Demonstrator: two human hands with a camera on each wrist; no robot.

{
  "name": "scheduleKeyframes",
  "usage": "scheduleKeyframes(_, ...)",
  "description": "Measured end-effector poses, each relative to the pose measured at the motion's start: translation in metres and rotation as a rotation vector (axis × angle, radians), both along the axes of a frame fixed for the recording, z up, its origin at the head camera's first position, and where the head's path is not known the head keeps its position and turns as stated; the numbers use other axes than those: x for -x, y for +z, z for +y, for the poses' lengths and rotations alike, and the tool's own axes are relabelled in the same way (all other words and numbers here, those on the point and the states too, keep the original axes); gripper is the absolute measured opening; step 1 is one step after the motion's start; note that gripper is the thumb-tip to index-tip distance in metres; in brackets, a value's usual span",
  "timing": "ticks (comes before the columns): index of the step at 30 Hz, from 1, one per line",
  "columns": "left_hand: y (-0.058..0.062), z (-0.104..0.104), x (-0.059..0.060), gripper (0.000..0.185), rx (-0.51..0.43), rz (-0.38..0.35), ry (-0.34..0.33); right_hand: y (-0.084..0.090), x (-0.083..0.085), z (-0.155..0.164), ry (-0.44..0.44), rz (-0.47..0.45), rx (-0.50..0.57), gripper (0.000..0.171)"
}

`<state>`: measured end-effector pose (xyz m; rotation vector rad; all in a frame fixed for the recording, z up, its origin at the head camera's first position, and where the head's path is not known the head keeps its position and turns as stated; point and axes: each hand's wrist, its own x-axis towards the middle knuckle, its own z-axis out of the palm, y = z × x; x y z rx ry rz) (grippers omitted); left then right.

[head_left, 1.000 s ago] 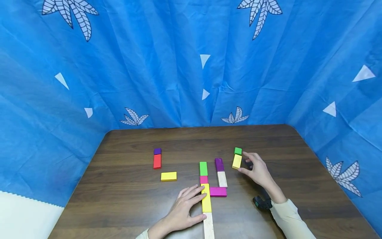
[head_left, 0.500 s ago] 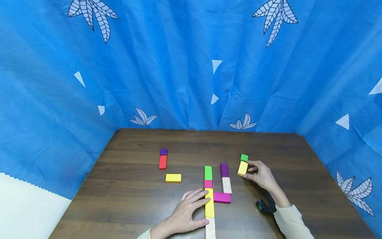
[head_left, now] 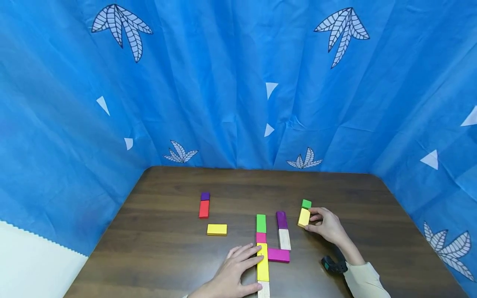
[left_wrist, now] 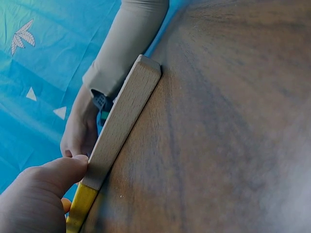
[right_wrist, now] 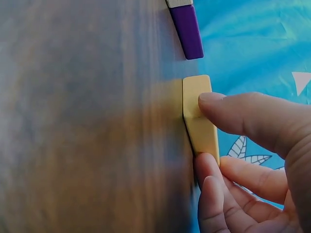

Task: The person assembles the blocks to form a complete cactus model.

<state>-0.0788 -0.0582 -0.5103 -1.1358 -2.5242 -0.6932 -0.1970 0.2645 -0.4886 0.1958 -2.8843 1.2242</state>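
My right hand (head_left: 329,227) pinches a light yellow block (head_left: 303,217) by its right side, thumb at the near end and index finger at the far end. In the right wrist view the thumb lies on that block's face. A small green block (head_left: 306,203) sits just beyond it. My left hand (head_left: 232,275) lies spread at the left of a block column, fingertips on a long yellow block (head_left: 263,271) and thumb at a bare wooden block (left_wrist: 124,124). A pink block (head_left: 261,237) and a light green block (head_left: 261,223) continue this column away from me.
Right of the column, a magenta block (head_left: 278,255) lies crosswise, with a whitish block (head_left: 285,240) and a purple block (head_left: 281,220) running on from it. Further left lie a yellow block (head_left: 217,229), a red block (head_left: 204,210) and a dark violet block (head_left: 205,196). Blue curtain (head_left: 223,82) surrounds the table.
My right index finger has drawn in from near the green block to the light yellow block, which is now pinched. The head view has shifted; the left hand stays on the column.
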Motion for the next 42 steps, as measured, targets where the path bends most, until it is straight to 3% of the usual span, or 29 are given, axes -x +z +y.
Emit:
scheduleKeyframes(7, -0.003, 0.0, -0.002, 0.058, 0.026, 0.034, -0.001, 0.001, -0.004, 0.001, -0.012, 0.012, 0.013, 0.06)
scheduleKeyframes(13, -0.002, 0.001, -0.002, 0.059, 0.056, 0.028, -0.001, 0.011, 0.005, -0.006, -0.024, 0.056, 0.01, 0.063)
scheduleKeyframes(21, 0.003, 0.004, -0.006, 0.059, 0.015, -0.053, 0.002, 0.033, 0.024, -0.035, 0.069, 0.065, 0.067, 0.058)
scheduleKeyframes(26, 0.006, 0.005, -0.006, 0.059, -0.009, -0.053, 0.009, 0.041, 0.038, -0.058, 0.123, 0.042, 0.068, 0.056)
scheduleKeyframes(31, 0.006, 0.004, -0.005, 0.06, 0.001, -0.044, 0.02, 0.04, 0.05, -0.077, 0.187, 0.003, 0.072, 0.056)
scheduleKeyframes(42, 0.007, 0.006, 0.0, 0.059, -0.002, -0.105, 0.029, 0.031, 0.063, -0.1, 0.261, -0.079, 0.031, 0.056)
